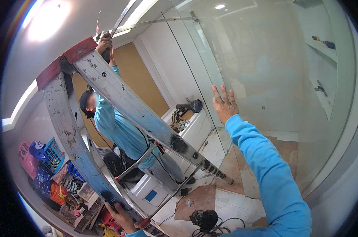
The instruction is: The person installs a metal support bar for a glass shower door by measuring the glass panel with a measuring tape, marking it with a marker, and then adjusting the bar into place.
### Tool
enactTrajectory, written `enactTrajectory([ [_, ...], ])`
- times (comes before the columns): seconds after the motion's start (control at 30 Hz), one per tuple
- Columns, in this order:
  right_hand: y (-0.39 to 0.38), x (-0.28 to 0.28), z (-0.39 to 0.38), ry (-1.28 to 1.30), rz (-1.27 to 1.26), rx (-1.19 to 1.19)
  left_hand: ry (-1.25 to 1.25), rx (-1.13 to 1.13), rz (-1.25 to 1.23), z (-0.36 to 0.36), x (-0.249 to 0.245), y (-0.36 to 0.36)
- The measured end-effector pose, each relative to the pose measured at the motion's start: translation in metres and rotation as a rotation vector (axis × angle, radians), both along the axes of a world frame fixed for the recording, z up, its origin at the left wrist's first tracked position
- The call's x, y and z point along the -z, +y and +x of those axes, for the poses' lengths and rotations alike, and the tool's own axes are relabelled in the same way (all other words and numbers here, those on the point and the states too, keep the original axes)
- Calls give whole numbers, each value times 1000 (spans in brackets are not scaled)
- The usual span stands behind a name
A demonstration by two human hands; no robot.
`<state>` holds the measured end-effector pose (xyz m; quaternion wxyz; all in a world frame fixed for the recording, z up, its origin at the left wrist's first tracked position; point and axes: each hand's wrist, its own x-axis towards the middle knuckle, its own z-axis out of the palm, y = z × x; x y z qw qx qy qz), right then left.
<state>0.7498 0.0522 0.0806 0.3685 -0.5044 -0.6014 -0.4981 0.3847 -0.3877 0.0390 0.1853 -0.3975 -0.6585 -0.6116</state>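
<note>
My right hand [226, 103] is raised with its fingers spread, lying flat against the clear glass panel [265, 91]. Low in the view, my left hand [121, 219] grips the side of a paint-spattered stepladder [125, 100], near one of its lower legs. The ladder has a red top cap and blue-grey rails, and it leans across the view. Behind it stands another person [115, 122] in a blue top, arms lifted, holding a power tool [103, 45] up by a metal rail [155, 21]. Sparks show near that tool.
A coil of black cable [218, 229] and a dark bundle [203, 219] lie on the floor. Cardboard sheets [196, 201] cover part of it. A white tub [198, 130] holds assorted items. Bags and a blue basket [54, 154] are piled left. Wall niches [323, 51] hold small tools.
</note>
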Motion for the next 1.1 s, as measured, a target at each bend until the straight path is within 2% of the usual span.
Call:
enactTrajectory([
  [0.33,1,3,0,-6,-98,-3,-2,21,-6,5,-5,2],
  [0.5,3,2,5,-14,16,4,7,-16,-29,12,-7,0],
  [1.1,8,7,0,-20,8,5,-25,-54,-23,-6,4,6],
])
